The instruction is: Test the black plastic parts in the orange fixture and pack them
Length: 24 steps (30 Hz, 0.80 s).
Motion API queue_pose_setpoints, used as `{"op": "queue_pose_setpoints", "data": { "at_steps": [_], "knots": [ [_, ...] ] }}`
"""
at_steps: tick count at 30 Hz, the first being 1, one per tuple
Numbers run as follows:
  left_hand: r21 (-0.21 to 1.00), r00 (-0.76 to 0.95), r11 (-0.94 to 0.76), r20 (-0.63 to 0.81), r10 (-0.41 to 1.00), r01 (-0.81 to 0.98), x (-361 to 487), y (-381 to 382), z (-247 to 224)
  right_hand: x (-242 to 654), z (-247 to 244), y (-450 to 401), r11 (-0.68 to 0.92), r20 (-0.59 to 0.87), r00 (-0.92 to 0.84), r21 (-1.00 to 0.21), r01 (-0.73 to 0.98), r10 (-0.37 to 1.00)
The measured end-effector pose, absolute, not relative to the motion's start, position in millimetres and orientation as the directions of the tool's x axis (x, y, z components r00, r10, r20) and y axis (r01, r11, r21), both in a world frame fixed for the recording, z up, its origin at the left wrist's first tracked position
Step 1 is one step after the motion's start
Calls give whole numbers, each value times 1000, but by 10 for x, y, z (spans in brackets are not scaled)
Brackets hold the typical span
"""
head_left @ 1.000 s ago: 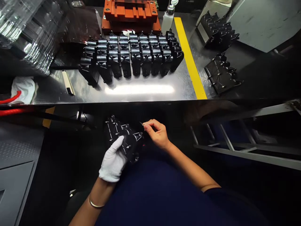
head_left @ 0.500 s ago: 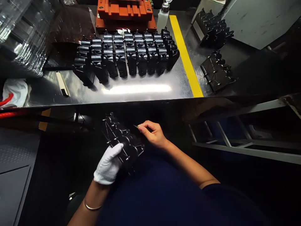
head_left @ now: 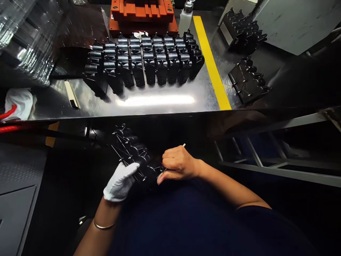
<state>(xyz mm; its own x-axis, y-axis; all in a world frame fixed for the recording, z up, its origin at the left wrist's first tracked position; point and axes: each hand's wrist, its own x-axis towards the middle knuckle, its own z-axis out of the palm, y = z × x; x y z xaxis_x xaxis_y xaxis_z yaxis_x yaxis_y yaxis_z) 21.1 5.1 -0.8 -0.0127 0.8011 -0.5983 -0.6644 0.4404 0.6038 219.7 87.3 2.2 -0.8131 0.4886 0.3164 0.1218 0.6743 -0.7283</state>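
Several black parts (head_left: pixel 149 69) separate the hands (head_left: pixel 119 183) (head_left: pixel 178 163) from the orange block (head_left: pixel 141 13).

The right hand (head_left: pixel 178 163) was a little apart from the black part (head_left: pixel 135 153) before; now it has come to the corner opposite the left hand's (head_left: pixel 119 183) grip. It has also turned over: knuckles are upward, and the pale end of a thin tool (head_left: pixel 184 145) sticks out behind them. Beyond the left grip, the part now reaches farther.
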Motion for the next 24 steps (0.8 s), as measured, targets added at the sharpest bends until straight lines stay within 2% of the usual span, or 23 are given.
{"op": "queue_pose_setpoints", "data": {
  "at_steps": [4,9,15,18,20,22,24],
  "knots": [
    [548,-39,423,-642,765,-722,257,47,-25,2164,17,886,666,374,-713,-725,174,594],
    [473,-25,407,-674,738,-781,288,41,-36,2137,-3,883,693,434,-671,-701,167,601],
    [359,27,408,-722,692,-839,346,66,-31,2131,14,871,635,338,-673,-730,254,658],
    [332,40,411,-735,677,-849,308,72,-28,2148,3,896,616,321,-718,-765,187,617],
    [266,146,468,-724,674,-843,238,61,-36,2179,-16,950,553,343,-709,-830,79,616],
    [155,315,554,-685,657,-818,158,41,-55,2218,-37,1031,453,339,-608,-891,38,718],
    [92,405,613,-672,620,-785,102,23,-85,2256,-56,1119,336,264,-514,-941,50,816]
  ]
}}
